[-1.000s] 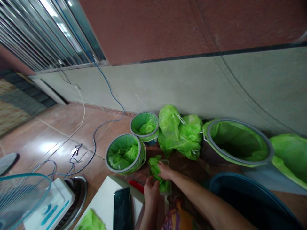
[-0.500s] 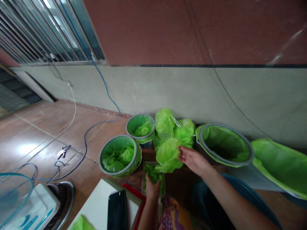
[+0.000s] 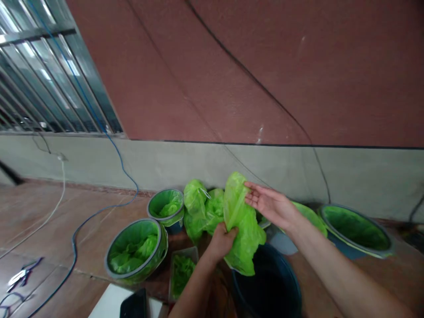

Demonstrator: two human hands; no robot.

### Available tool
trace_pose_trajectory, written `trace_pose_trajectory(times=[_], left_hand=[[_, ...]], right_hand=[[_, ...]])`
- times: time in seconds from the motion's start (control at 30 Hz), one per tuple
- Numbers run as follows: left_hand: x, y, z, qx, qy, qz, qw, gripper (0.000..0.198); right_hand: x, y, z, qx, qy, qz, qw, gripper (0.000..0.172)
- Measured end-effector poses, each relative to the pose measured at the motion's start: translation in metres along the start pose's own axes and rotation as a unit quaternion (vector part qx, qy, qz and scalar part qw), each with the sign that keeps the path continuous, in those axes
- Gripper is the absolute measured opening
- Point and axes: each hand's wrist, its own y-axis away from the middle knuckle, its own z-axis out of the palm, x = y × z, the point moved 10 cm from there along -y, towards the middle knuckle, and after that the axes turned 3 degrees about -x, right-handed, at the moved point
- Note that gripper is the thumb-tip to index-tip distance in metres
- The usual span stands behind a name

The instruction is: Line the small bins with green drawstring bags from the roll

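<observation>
A bright green translucent bag [image 3: 243,225] hangs in front of me, its lower end over the rim of a dark blue bucket [image 3: 294,282]. My left hand [image 3: 222,242] is closed on the bag's left side, thumb and fingers pinching it. My right hand [image 3: 266,201], palm turned up and fingers stretched out, touches the bag's upper right edge with its fingertips. Left of the bucket, a clear rectangular container [image 3: 195,254] holds small green pieces. What the bag holds, if anything, I cannot make out.
Two bag-lined bins [image 3: 159,247] [image 3: 182,207] stand left, beside tied green bags [image 3: 195,198]. Another lined bin [image 3: 387,247] stands right. A phone [image 3: 133,304] lies on a white surface [image 3: 107,302]. A blue cable [image 3: 75,238] and keys [image 3: 23,276] lie on the floor.
The view has shifted right and up. My left hand has left the clear container and taken hold of the green bag, which now hangs longer over the blue bucket. My right hand stays by the bag.
</observation>
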Motion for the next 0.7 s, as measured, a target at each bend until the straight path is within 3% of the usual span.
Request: trace_pose_trajectory(times=[0.1, 0.17, 0.23, 0.3, 0.37, 0.43, 0.47, 0.57, 0.7], left_hand=[[-0.016, 0.014, 0.011, 0.047, 0.070, -0.065, 0.994, 0.014], [-0.023, 0.027, 0.017, 0.084, 0.131, -0.087, 0.984, 0.018], [-0.026, 0.040, 0.027, 0.117, 0.172, -0.099, 0.973, 0.021], [-0.026, 0.051, 0.041, 0.137, 0.200, -0.103, 0.965, 0.023], [-0.025, 0.060, 0.055, 0.155, 0.217, -0.103, 0.958, 0.022], [-0.024, 0.067, 0.067, 0.173, 0.237, -0.104, 0.950, 0.020], [-0.025, 0.069, 0.071, 0.180, 0.248, -0.106, 0.946, 0.018], [-0.026, 0.074, 0.071, 0.204, 0.260, -0.094, 0.939, 0.012], [-0.022, 0.074, 0.054, 0.228, 0.230, -0.060, 0.944, 0.008]], right_hand=[[-0.051, 0.036, -0.068, 0.148, 0.100, -0.107, 0.978, 0.037], [-0.057, 0.077, -0.104, 0.244, 0.196, -0.133, 0.941, 0.041], [-0.028, 0.112, -0.110, 0.230, 0.261, -0.082, 0.934, 0.047], [0.016, 0.143, -0.091, 0.154, 0.280, -0.038, 0.947, 0.050], [0.048, 0.172, -0.070, 0.119, 0.282, -0.036, 0.951, 0.060], [0.065, 0.193, -0.062, 0.134, 0.320, -0.047, 0.937, 0.074], [0.069, 0.200, -0.065, 0.152, 0.346, -0.047, 0.925, 0.072], [0.063, 0.212, -0.091, 0.209, 0.374, -0.045, 0.903, 0.034], [0.025, 0.235, -0.142, 0.291, 0.226, -0.111, 0.923, 0.023]])
